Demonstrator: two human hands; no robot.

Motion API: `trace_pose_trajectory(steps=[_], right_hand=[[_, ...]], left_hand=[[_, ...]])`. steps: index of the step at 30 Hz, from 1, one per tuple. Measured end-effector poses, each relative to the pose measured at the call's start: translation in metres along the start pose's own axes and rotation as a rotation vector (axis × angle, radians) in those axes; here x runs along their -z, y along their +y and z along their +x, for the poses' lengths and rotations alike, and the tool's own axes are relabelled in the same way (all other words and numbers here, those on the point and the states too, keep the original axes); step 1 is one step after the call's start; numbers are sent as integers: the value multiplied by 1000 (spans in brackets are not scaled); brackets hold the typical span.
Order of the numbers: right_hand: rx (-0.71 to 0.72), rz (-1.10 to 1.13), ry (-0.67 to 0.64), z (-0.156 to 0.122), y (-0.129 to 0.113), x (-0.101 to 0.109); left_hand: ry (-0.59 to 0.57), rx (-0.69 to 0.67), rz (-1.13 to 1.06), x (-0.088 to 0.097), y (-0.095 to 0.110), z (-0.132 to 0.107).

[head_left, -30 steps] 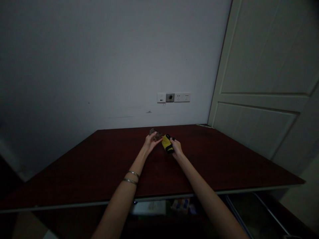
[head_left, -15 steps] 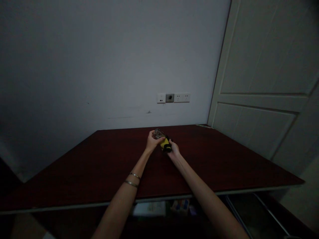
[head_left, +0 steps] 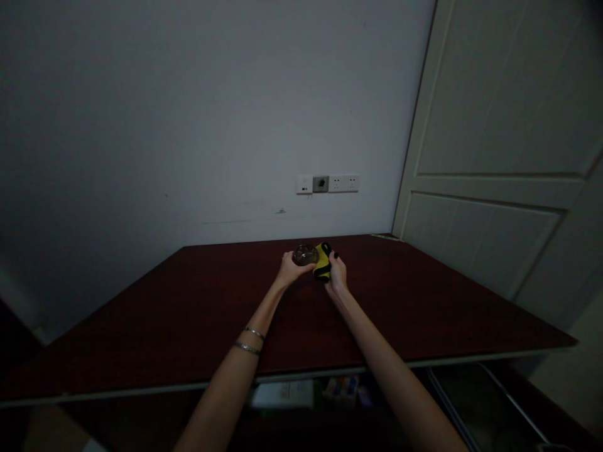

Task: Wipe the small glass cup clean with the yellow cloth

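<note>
Both arms reach out over a dark red-brown table (head_left: 188,314). My left hand (head_left: 291,269), two bangles on its wrist, is closed round a small round clear glass object (head_left: 305,254), perhaps a jar or lid. My right hand (head_left: 336,271) grips a yellow and black cloth-like item (head_left: 323,262) pressed against the side of the glass object. The two hands meet near the table's far middle. The room is dim and fine detail is hard to read.
A white wall with a row of sockets (head_left: 328,184) stands behind the table. A white panelled door (head_left: 509,163) is at the right. Below the table's front edge lie some boxes or papers (head_left: 301,392).
The glass object has turned so its round face points up. The yellow item has moved from below it to its right side, and both hands have shifted slightly away from me.
</note>
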State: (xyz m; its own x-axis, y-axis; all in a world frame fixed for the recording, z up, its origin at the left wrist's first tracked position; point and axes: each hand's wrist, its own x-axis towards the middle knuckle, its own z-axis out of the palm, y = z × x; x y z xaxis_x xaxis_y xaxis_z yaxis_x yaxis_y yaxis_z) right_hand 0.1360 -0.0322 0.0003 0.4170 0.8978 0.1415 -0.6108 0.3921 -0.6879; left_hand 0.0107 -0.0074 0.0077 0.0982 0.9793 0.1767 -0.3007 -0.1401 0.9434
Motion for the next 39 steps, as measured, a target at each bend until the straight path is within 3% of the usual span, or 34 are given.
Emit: trace_pose_trajectory(steps=[7, 16, 21, 30, 39], right_hand=[[84, -67, -31, 2, -1, 0], [-53, 8, 34, 4, 0, 4], [-56, -43, 29, 6, 1, 7], [108, -130, -46, 5, 0, 1], [314, -329, -212, 4, -4, 4]], left_hand=[[-192, -250, 292, -4, 2, -1], [-43, -184, 138, -6, 5, -4], [5, -189, 205, 0, -2, 0], [-121, -146, 380, 2, 1, 1], [-153, -118, 277, 3, 0, -2]])
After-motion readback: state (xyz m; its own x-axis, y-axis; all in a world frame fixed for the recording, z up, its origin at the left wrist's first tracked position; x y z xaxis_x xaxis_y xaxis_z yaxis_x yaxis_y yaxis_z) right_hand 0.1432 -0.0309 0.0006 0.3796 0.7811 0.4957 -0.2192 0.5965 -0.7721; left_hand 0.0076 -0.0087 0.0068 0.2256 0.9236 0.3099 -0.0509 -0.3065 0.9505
